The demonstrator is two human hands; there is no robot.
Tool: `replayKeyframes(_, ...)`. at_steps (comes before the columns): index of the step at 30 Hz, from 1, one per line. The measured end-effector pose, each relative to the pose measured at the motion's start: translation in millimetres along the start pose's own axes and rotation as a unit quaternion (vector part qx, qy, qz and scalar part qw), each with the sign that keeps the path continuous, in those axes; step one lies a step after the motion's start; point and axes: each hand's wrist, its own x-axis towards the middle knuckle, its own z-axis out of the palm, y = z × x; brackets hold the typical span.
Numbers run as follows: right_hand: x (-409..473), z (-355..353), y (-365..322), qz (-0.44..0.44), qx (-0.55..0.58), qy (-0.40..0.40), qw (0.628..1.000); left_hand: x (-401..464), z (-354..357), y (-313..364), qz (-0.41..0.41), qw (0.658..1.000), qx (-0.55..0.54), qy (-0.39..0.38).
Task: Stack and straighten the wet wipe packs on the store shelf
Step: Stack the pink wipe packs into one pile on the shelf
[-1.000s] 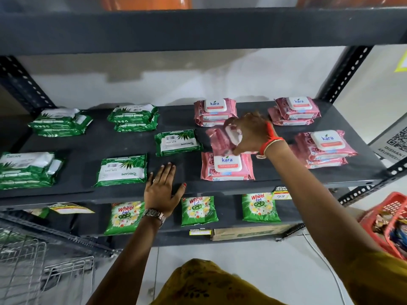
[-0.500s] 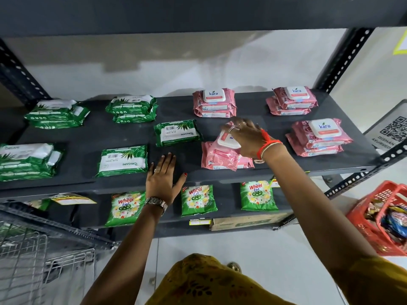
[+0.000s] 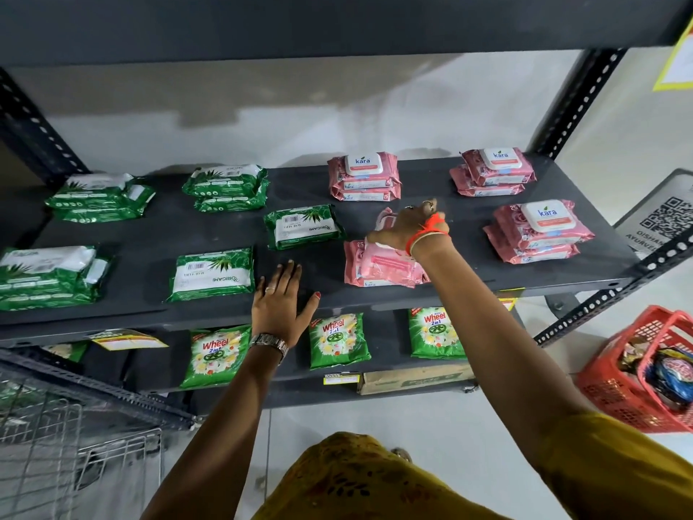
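A dark metal shelf (image 3: 468,227) holds pink Kara wet wipe packs on the right and green Origami packs on the left. My right hand (image 3: 407,230) grips the top pink pack (image 3: 390,262), which lies crooked on another pink pack at the front centre, its far corner lifted. Three tidy pink stacks sit behind (image 3: 363,178), at the back right (image 3: 495,170) and at the right (image 3: 536,234). My left hand (image 3: 281,300) lies flat and open on the shelf's front edge, between a single green pack (image 3: 212,273) and the pink pile. Another single green pack (image 3: 303,227) lies tilted behind it.
Green stacks sit at the back (image 3: 228,187), back left (image 3: 101,197) and front left (image 3: 48,275). The lower shelf carries Wheel detergent pouches (image 3: 337,337) and a cardboard box (image 3: 412,379). A red basket (image 3: 645,373) stands at the right, a wire cart (image 3: 56,444) at the lower left.
My right hand has brought the lifted pink pack down onto the front centre pink pack and now rests on it. My left hand has stayed flat on the shelf.
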Motion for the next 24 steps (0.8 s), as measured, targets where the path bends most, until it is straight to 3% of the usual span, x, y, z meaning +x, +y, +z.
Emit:
replayKeyframes(8, -11, -12, 10, -0.146, 0.008, -0.053, 0.988, -1, 2, 0, 0.000, 1.000, -0.004, 0.000)
replayKeyframes(12, -16, -13, 14, -0.151, 0.017, 0.001, 0.988, -1, 2, -1, -0.002, 1.000, -0.001, -0.004)
replayKeyframes(17, -29, -25, 24, -0.152, -0.020, -0.073, 0.985, -1, 1, 0, 0.001, 1.000, -0.003, -0.002)
replayKeyframes(24, -29, -29, 26, -0.194, 0.002, -0.072, 0.978, 0, -1, 2, -0.002, 1.000, 0.007, -0.002)
